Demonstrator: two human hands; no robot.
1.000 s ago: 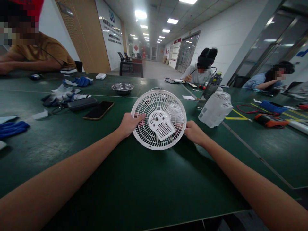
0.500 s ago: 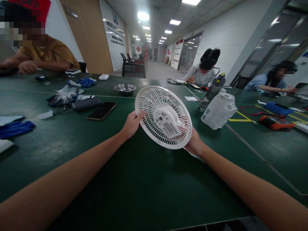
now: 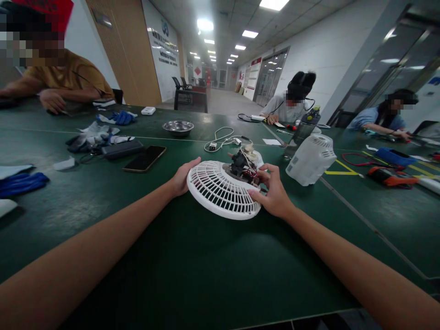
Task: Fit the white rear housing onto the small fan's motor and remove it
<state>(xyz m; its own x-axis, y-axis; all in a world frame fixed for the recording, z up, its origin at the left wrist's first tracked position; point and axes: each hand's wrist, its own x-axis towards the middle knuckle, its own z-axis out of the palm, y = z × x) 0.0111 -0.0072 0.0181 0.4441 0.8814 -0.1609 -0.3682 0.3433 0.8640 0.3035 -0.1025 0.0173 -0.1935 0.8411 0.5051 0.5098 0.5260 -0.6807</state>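
A round white fan grille (image 3: 218, 192) lies nearly flat on the green table (image 3: 192, 270), with a dark motor and red and white wires (image 3: 243, 166) showing on top of its centre. My left hand (image 3: 182, 178) grips the grille's left rim. My right hand (image 3: 271, 192) holds the right rim, fingers curled beside the motor. A white cable with a small plug (image 3: 220, 140) trails away behind the grille.
A white fan housing (image 3: 311, 158) stands to the right. A black phone (image 3: 144, 158), a dark pack (image 3: 122, 149), gloves (image 3: 89, 135) and a steel bowl (image 3: 178, 126) lie at the left and back. Other people sit at the far left and far right.
The grille was held up tilted with its back plate facing me; it has been turned over and lowered flat onto the table, motor side up. Both hands stayed on its rim.
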